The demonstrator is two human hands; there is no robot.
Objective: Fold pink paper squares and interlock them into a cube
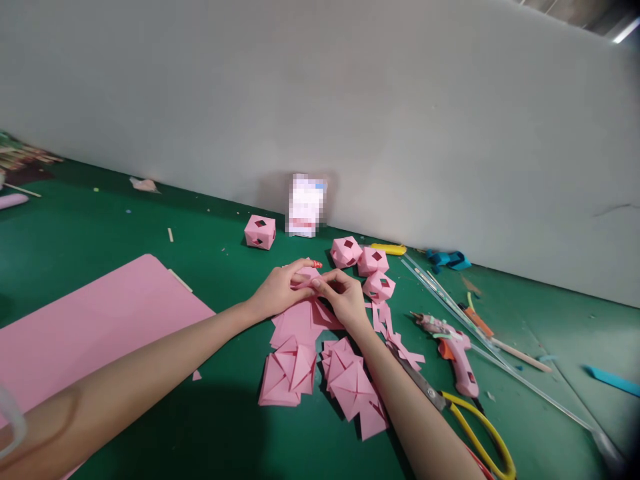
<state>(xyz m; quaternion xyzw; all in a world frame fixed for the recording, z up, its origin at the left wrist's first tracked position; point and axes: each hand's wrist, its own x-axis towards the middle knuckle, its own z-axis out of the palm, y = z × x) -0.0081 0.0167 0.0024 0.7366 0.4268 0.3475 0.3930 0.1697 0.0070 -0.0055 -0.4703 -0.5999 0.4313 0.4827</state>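
Note:
Both my hands meet at the middle of the table around a small folded piece of pink paper (pixel 306 276). My left hand (pixel 277 288) curls its fingers and thumb about the paper's left side. From the right, my right hand (pixel 345 293) pinches its edge between thumb and fingers. Beneath the hands lie flat pink paper pieces (pixel 297 323). Nearer to me are two loose piles of folded pink squares, a left pile (pixel 287 377) and a right pile (pixel 353 383). Beyond my right hand sit three pink paper balls with diamond holes (pixel 375 261); another such ball (pixel 260 233) stands apart at the left.
A large pink sheet (pixel 110 320) covers the left side. On the right lie yellow-handled scissors (pixel 480 427), a pink glue gun (pixel 457 353), clear glue sticks (pixel 450 307), a yellow cutter (pixel 389 249) and paper strips (pixel 383 319). A blurred phone-like screen (pixel 306 205) leans on the wall.

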